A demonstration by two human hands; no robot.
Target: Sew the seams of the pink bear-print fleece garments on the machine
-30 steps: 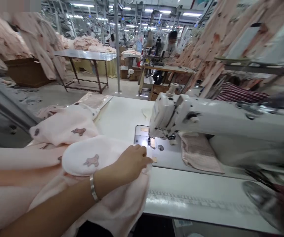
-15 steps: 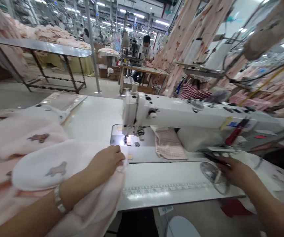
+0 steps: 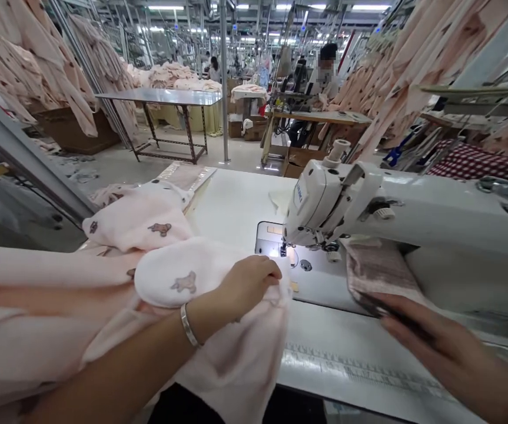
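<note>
Left hand [image 3: 247,282] closed on pink cloth [image 3: 236,353], frame centre — needle of sewing machine [image 3: 324,203] just right. Right hand [image 3: 439,347], lower right, blurred; grip unclear, beside folded towel [image 3: 377,268].

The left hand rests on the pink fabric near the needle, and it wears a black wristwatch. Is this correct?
Not quite. In the head view the left hand does rest on the pink fabric near the needle, but the wrist carries a thin silver bracelet, not a black wristwatch.
</note>
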